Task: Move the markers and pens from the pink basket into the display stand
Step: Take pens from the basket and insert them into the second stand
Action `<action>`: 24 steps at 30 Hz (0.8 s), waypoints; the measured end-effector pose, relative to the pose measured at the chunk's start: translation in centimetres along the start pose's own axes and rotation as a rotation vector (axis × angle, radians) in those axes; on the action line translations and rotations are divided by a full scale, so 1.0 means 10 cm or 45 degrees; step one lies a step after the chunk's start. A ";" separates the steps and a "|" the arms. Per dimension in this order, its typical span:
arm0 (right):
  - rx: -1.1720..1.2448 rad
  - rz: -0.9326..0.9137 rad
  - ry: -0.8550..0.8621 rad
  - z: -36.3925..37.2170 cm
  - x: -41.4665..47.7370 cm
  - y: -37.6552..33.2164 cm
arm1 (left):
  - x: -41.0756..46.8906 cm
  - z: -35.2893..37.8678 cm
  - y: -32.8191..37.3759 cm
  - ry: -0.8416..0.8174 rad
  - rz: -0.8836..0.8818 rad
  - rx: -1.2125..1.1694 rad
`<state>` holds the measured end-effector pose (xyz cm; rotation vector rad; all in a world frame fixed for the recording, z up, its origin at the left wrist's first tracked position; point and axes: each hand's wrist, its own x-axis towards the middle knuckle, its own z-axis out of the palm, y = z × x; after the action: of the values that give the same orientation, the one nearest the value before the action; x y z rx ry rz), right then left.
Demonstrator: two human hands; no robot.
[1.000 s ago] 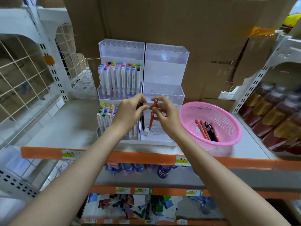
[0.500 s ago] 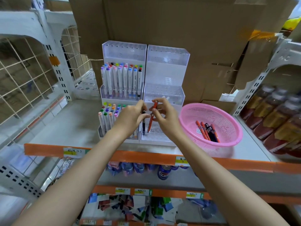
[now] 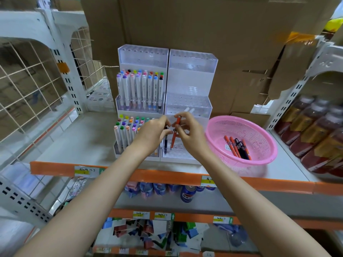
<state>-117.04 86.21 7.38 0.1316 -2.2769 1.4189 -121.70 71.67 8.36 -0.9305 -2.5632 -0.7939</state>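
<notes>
A white tiered display stand (image 3: 189,80) sits on the shelf in two columns; the left column holds several coloured markers (image 3: 141,89). My left hand (image 3: 151,132) pinches the top of a black pen (image 3: 165,143) standing in the right column's bottom tier. My right hand (image 3: 187,132) pinches an orange pen (image 3: 174,136), upright with its tip at the same tier's holes. The pink basket (image 3: 259,127) stands to the right, holding several orange and black pens (image 3: 238,147).
Cardboard boxes (image 3: 185,25) rise behind the stand. Brown bottles (image 3: 319,130) crowd the shelf's right end. A wire grid panel (image 3: 31,89) stands on the left. The shelf's orange front edge (image 3: 167,175) carries price labels, with goods on the lower shelves.
Both hands have lowered the two pens toward the bottom tier of the right column. The view has shifted slightly, and the basket stays put.
</notes>
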 end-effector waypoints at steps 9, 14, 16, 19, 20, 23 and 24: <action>0.003 -0.031 0.026 -0.03 0.01 0.01 | 0.08 0.00 -0.05 -0.072 0.036 0.069; 0.004 -0.026 0.032 -0.03 0.03 0.03 | 0.09 -0.01 -0.07 -0.109 0.067 0.128; 0.009 -0.026 0.028 -0.03 0.03 0.04 | 0.06 0.02 -0.06 -0.118 0.117 0.169; 0.017 -0.028 0.024 -0.03 0.03 0.04 | 0.02 0.04 -0.08 -0.051 0.129 0.161; 0.017 -0.028 0.021 -0.03 0.03 0.03 | 0.01 0.04 -0.08 -0.042 0.112 0.157; 0.028 -0.035 0.008 -0.04 0.04 0.03 | 0.01 0.01 -0.10 -0.061 0.065 0.143; 0.031 -0.035 0.004 -0.04 0.04 0.04 | 0.01 -0.01 -0.11 -0.072 0.056 0.129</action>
<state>-117.34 86.81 7.40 0.1678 -2.2472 1.4323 -122.49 71.00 8.09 -0.9874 -2.5945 -0.6278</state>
